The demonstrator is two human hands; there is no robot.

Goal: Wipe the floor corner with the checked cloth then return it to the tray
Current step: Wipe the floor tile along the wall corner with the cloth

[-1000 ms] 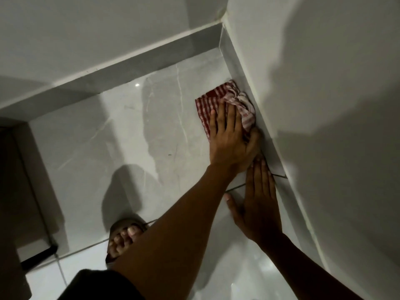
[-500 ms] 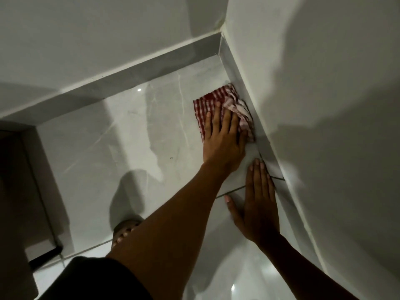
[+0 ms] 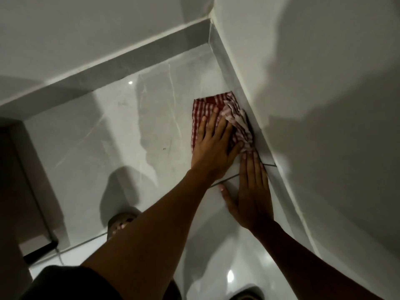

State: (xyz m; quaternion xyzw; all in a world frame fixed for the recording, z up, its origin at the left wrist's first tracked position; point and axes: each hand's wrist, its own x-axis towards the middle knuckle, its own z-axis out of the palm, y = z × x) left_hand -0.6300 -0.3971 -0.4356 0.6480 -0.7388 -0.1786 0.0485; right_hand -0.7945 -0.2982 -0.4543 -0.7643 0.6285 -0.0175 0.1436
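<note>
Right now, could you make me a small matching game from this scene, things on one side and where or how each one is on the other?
Things:
1. checked cloth
2. left hand
3. right hand
4. foot

States:
A. flat on bare floor tile beside the skirting
B. pressing down on the cloth
C. bunched against the skirting
D. half hidden behind the left forearm

Pairs: 1-C, 2-B, 3-A, 4-D
</note>
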